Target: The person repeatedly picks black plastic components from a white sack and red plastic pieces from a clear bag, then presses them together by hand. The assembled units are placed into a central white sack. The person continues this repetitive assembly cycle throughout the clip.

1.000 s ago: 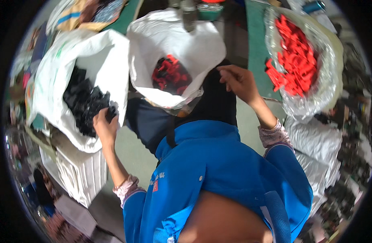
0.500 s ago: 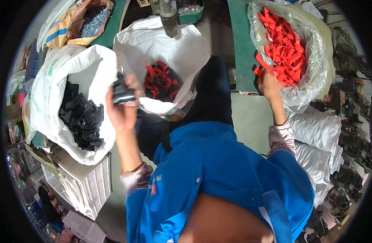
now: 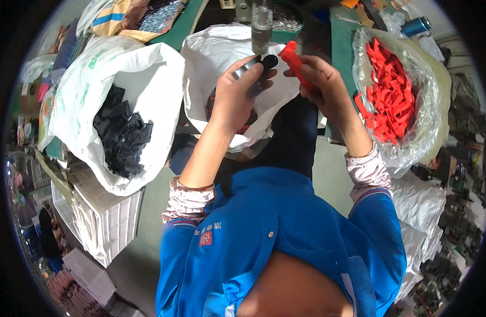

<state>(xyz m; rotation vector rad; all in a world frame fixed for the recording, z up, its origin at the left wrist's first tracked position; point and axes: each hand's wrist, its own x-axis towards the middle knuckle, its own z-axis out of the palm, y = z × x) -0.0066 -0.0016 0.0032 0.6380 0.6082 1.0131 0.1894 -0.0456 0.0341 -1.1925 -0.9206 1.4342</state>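
In front of me, my left hand (image 3: 236,90) is closed round a black plastic part (image 3: 268,63) with a rounded end. Close to its right, my right hand (image 3: 327,84) grips a red plastic lever-shaped part (image 3: 296,64), its wide end pointing up. The two parts are near each other with a small gap between them. Below and behind the hands stands a white sack (image 3: 200,53); the red and black pieces inside it are mostly hidden by my left forearm. A vertical metal cylinder (image 3: 262,26) of a machine hangs just beyond my left hand.
On the left, an open white sack (image 3: 163,68) holds black parts (image 3: 121,132). Red parts (image 3: 388,95) fill a clear plastic bag (image 3: 428,90) on the right. A white plastic crate (image 3: 113,227) stands at lower left. Small metal pieces (image 3: 161,16) lie in a paper sack at the back.
My left hand has moved right with the black part, away from the left sack. My right hand has come from the bag of red parts to the middle, holding a red part.
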